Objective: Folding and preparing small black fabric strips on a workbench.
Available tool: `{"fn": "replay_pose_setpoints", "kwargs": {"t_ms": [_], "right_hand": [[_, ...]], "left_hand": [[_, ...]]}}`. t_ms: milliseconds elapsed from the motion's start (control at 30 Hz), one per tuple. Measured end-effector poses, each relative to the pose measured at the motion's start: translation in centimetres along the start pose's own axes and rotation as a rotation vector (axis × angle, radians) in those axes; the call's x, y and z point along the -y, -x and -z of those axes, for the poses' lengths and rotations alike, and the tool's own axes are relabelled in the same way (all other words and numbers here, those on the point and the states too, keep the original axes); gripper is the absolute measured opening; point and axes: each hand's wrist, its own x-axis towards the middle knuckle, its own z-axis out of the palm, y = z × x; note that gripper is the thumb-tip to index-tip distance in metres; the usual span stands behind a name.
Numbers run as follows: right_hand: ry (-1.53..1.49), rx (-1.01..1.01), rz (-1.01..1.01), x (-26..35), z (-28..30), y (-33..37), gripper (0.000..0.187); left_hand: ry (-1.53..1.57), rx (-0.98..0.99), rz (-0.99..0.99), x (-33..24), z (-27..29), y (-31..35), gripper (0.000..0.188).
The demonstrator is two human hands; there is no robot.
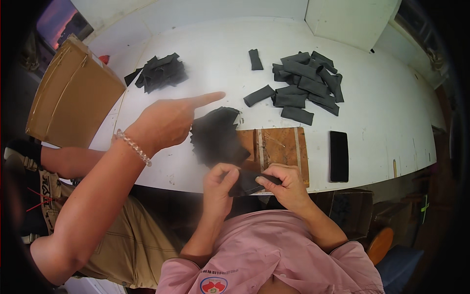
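Close to the table's front edge, a small dark fabric piece (pixel 245 185) is stretched between my two hands. My left hand (pixel 220 187) pinches its left end between thumb and fingers. Its right end is gripped by my right hand (pixel 286 185), thumb on top. Just beyond my left hand lies a fanned stack of dark fabric pieces (pixel 218 133), partly over a brown wooden board (pixel 285 147). Another person's hand (pixel 169 120), wearing a clear bead bracelet (pixel 133 147), reaches in from the left with the index finger pointing over the table.
At the far right lies a heap of folded dark fabric pieces (pixel 313 85), with one apart (pixel 255 60). A second dark pile (pixel 161 72) sits far left, near a cardboard box (pixel 73 95). A black phone (pixel 339 157) rests right of the board on the white table (pixel 382 122).
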Motion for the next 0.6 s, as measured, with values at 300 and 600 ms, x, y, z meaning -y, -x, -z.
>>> {"fn": "replay_pose_setpoints", "kwargs": {"t_ms": [300, 600], "right_hand": [[-0.049, -0.039, -0.060, -0.4, 0.2, 0.7, 0.016], [-0.387, -0.170, -0.113, 0.1, -1.0, 1.1, 0.022]], "left_hand": [[0.050, -0.084, -0.014, 1.1, -2.1, 0.4, 0.008], [0.127, -0.118, -0.067, 1.9, -3.0, 0.4, 0.011]]}}
